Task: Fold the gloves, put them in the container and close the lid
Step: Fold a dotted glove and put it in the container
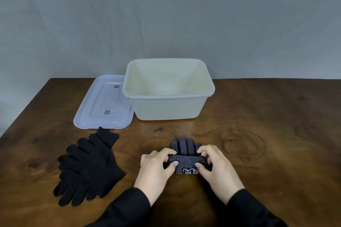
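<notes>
Head view: dotted glove [185, 154] partly under hands

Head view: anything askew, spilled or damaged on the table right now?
Nothing stands out. The container sits upright and empty, its lid flat beside it, plain black gloves piled left, and both hands are folding the dotted glove.

one container [167, 104], one lid [103, 104], two hands [156, 167]

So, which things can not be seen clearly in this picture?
- Head view: white print on the dotted glove, half covered by the right hand and left hand.
- Number of gloves in the black pile: they overlap.
- Lid: right edge behind the container.
</notes>
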Demonstrator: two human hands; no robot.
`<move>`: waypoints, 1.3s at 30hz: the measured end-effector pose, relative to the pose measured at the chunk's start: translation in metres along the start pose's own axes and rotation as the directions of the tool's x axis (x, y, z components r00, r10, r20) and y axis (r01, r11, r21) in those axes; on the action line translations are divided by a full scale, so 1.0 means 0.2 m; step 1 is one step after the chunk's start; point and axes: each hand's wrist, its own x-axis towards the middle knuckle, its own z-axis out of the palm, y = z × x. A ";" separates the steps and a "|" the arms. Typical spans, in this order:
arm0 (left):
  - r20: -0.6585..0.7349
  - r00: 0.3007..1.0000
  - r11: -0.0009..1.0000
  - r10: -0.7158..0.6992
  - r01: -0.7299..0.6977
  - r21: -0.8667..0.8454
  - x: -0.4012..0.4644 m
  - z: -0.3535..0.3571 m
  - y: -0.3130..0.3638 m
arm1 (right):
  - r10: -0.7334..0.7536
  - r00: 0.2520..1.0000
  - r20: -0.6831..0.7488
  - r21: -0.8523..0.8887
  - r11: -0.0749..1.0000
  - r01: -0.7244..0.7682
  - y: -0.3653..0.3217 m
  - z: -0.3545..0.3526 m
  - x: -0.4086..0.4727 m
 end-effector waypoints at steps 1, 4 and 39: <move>-0.010 1.000 0.999 0.008 -0.008 0.034 0.01 0.00 -0.01 | -0.078 0.996 -0.051 -0.097 0.993 0.073 0.00 0.02 0.00; -0.046 0.992 0.986 0.118 -0.111 0.122 -0.01 0.00 -0.07 | -0.260 0.960 -0.107 -0.280 0.934 0.222 0.04 0.07 -0.01; -0.043 0.997 0.996 0.071 -0.068 0.056 0.15 -0.01 -0.11 | 0.006 0.785 0.619 -0.240 0.954 0.182 -0.20 -0.06 0.48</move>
